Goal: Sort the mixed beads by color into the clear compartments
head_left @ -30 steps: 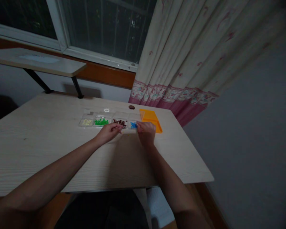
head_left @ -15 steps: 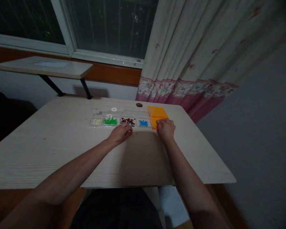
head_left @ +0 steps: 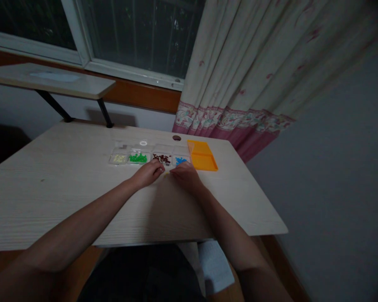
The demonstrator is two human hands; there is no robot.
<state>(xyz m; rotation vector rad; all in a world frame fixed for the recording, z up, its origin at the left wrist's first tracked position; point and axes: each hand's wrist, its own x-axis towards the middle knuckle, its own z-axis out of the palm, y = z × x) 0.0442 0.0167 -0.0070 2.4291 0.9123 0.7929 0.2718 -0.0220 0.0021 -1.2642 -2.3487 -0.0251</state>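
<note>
My left hand (head_left: 149, 173) rests on the table just in front of the box of dark brown pieces (head_left: 162, 158), its fingers curled together. Close beside it, my right hand (head_left: 186, 175) is closed with its fingertips down at the tabletop, in front of the box of blue pieces (head_left: 180, 160). Between the two hands lie a few tiny yellow pieces (head_left: 167, 173), partly hidden. What either hand holds, if anything, is too small to make out. An open orange box (head_left: 204, 162) stands right of the right hand.
Clear boxes with green pieces (head_left: 138, 157) and pale cream pieces (head_left: 119, 158) continue the row leftward. A raised shelf (head_left: 82, 86) stands at the back left of the table (head_left: 82, 197). A cable hole (head_left: 177, 138) lies behind the boxes, near a curtain (head_left: 227, 84).
My right hand has moved left from the orange box to the yellow pieces beside my left hand. The left hand stays in nearly the same place. The view has shifted slightly.
</note>
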